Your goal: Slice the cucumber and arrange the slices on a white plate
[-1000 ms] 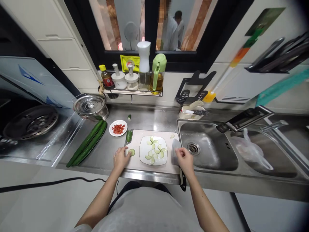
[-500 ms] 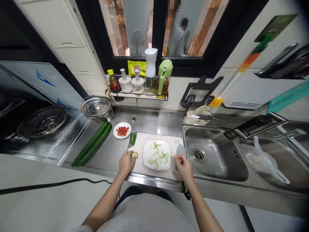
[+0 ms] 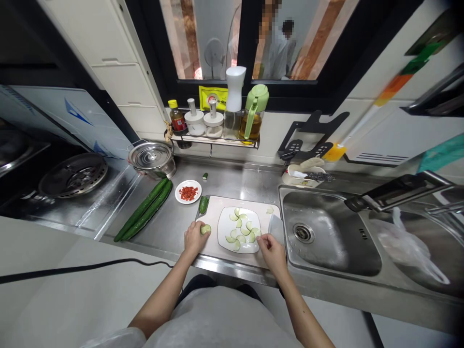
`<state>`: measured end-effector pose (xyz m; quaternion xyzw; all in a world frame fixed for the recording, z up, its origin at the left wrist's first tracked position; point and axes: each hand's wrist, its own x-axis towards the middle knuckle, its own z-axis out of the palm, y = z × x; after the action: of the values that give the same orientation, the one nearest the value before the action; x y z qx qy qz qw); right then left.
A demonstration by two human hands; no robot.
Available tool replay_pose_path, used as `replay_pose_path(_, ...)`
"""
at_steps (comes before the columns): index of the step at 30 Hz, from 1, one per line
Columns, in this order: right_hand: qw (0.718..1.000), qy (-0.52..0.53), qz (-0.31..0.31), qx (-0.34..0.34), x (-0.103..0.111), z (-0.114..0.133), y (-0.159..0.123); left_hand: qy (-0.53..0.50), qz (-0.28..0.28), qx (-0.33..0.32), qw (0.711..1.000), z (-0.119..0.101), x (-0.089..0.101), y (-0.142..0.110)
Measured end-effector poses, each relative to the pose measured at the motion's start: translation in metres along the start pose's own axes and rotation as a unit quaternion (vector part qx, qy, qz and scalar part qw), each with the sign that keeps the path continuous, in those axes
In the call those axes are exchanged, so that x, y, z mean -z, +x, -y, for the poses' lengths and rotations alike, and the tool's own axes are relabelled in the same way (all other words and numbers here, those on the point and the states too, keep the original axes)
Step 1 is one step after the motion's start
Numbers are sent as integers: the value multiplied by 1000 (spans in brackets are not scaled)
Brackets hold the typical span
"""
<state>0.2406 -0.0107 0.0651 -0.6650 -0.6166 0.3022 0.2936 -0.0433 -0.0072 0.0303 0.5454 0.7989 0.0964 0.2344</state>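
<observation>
My left hand point(image 3: 195, 238) is at the left end of the pale cutting board point(image 3: 210, 253), fingers closed around a round of cucumber slices point(image 3: 205, 229). Beside the right rim of a white square plate point(image 3: 222, 244), my right hand point(image 3: 270, 247) is pinched, its fingertips touching or just over the rim. Whatever it pinches, if anything, is too small to tell. Thin cucumber half-slices point(image 3: 232, 239) lie on the plate in curved petal groups. A knife point(image 3: 276, 226) lies on the board's right side, its handle hidden behind my right hand and forearm.
Two whole cucumbers point(image 3: 147, 210), a plate of chopped red pepper point(image 3: 188, 192) and a cucumber piece point(image 3: 203, 204) are to the left. A lidded steel pot point(image 3: 152, 159) stands behind. The sink point(image 3: 329, 232) is at right, and a condiment shelf point(image 3: 217, 140) hangs below the window.
My right hand has moved left from over the knife to the plate's right rim. My left hand has closed around the cucumber slices at the board's left. The view has shifted slightly.
</observation>
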Motion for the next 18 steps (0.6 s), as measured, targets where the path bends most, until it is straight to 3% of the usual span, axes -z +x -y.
replay_pose_path(11, 1000, -13, 12, -7, -2, 1, -1, -4, 15, 24, 1000, 2, 2, 6)
replay_pose_path(18, 1000, -13, 19, -3, -5, 0, -2, -30, 3, -3, 1000, 7, -1, 9)
